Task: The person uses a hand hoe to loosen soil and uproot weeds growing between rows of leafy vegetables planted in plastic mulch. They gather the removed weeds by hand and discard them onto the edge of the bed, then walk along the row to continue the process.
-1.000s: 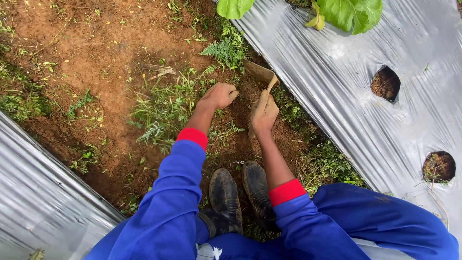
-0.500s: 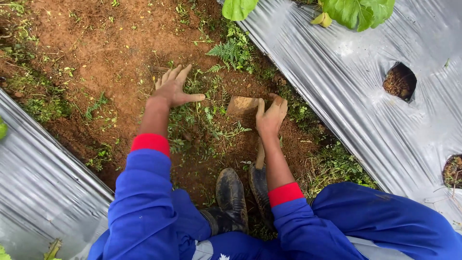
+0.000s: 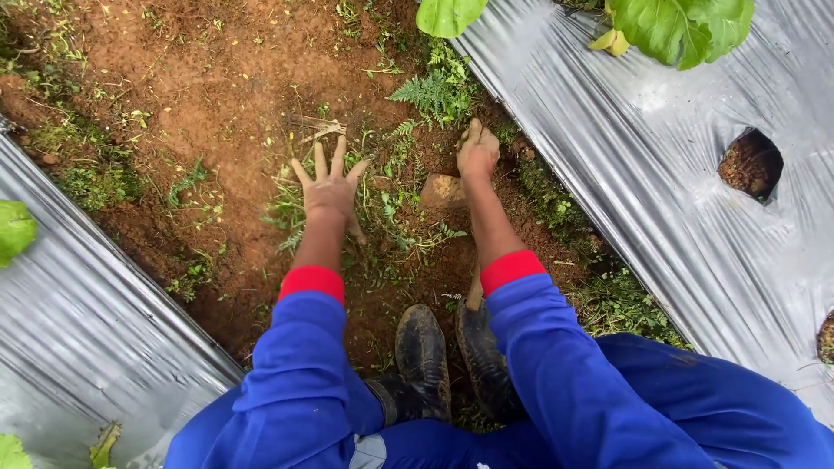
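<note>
1. Weeds [image 3: 382, 217] grow low and thin across the red soil [image 3: 217, 95] of the furrow, between two sheets of silver plastic mulch [image 3: 78, 330]. They look soft, light and limp, likely to tear if pulled by the leaf tips, so the better hold is probably low on the stems, close to the ground.
2. Left hand [image 3: 328, 193] lies flat over the weeds at the left of the patch, palm down, fingers fanned wide apart and thumb out to the side. It holds nothing. Its forearm runs straight out from a blue sleeve with a red cuff.
3. Between the hands, a flat, soil-coloured blade of a hand tool [image 3: 441, 189] rests in the weeds just beside the right wrist. Its handle seems to run back under the right forearm towards the muddy boots [image 3: 421, 352].
4. Right hand [image 3: 478, 149] reaches further forward, near a small fern [image 3: 434, 94] at the edge of the right mulch sheet. The fingers are curled down into the soil and greenery; whether they pinch a stem I cannot tell.
</note>
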